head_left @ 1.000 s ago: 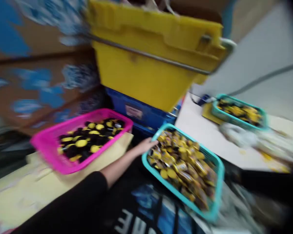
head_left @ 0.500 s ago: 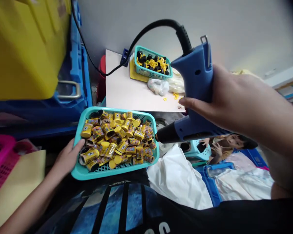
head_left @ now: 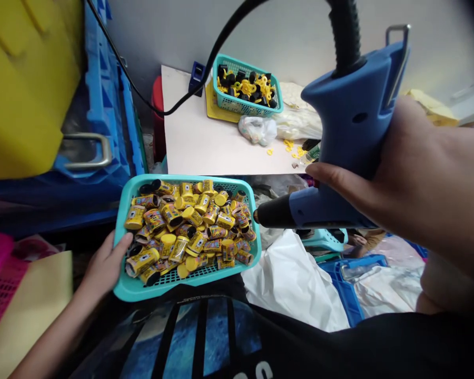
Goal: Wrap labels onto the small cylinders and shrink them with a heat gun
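Note:
My left hand (head_left: 107, 263) grips the left rim of a teal plastic basket (head_left: 134, 291), its thumb over the edge and the other fingers hidden beneath. Heaped in the basket are many small yellow printed canisters (head_left: 195, 242), some showing dark ends. My right hand (head_left: 414, 173) is wrapped round the handle of a blue heat gun (head_left: 343, 126). Its black nozzle (head_left: 274, 212) points left, at the basket's right rim, close to the canisters. Most right-hand fingers are out of sight behind the handle. A thick black cord (head_left: 237, 23) runs from the handle's top.
On a white table (head_left: 197, 147) stands another teal basket (head_left: 247, 109) of black and yellow parts, beside plastic bags (head_left: 256, 130) and loose yellow pieces. Blue crates (head_left: 114, 100) and a yellow bin (head_left: 27, 105) rise at left. White sheeting (head_left: 296, 284) lies at right; a person's hand (head_left: 357, 240) shows behind.
My right hand and the heat gun have come nearer the camera and shifted right, the nozzle staying beside the basket. The view has shifted slightly. My left hand keeps its hold on the basket.

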Action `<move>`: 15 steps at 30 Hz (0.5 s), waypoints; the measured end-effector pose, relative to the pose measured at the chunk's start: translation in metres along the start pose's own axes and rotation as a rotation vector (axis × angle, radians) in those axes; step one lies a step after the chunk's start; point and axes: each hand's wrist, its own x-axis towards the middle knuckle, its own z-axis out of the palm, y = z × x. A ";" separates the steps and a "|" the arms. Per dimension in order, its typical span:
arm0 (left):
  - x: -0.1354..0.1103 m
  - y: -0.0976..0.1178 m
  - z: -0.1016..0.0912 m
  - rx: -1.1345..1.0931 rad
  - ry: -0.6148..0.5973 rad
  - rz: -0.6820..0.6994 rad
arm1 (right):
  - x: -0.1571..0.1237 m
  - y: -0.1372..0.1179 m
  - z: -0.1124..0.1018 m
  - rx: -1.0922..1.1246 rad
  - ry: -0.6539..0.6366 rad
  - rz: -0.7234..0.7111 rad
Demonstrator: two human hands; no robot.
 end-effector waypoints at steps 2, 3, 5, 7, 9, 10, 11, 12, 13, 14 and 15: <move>-0.001 0.003 0.000 -0.071 -0.016 -0.039 | 0.001 0.000 0.001 -0.018 0.000 -0.001; -0.002 0.004 0.000 -0.087 -0.010 -0.052 | 0.002 -0.001 0.001 -0.034 0.003 -0.002; -0.004 0.007 0.000 -0.105 0.002 -0.082 | 0.005 -0.002 -0.001 -0.057 0.010 -0.012; -0.006 0.008 0.000 -0.114 0.003 -0.103 | 0.010 -0.005 -0.007 -0.040 0.000 -0.030; -0.006 0.008 0.000 -0.137 -0.015 -0.095 | 0.018 -0.011 -0.014 0.013 -0.052 -0.043; -0.005 0.008 0.000 -0.146 -0.022 -0.087 | 0.022 -0.015 -0.019 0.042 -0.086 -0.046; -0.005 0.007 0.000 -0.151 -0.023 -0.082 | 0.027 -0.019 -0.022 0.067 -0.124 -0.047; -0.004 0.007 0.000 -0.148 -0.022 -0.080 | 0.032 -0.024 -0.026 0.085 -0.160 -0.043; -0.004 0.007 0.000 -0.136 -0.018 -0.082 | 0.037 -0.028 -0.028 0.094 -0.192 -0.040; -0.004 0.007 0.000 -0.122 -0.014 -0.085 | 0.041 -0.032 -0.030 0.100 -0.217 -0.043; -0.003 0.007 0.000 -0.113 -0.012 -0.086 | 0.045 -0.035 -0.031 0.103 -0.228 -0.048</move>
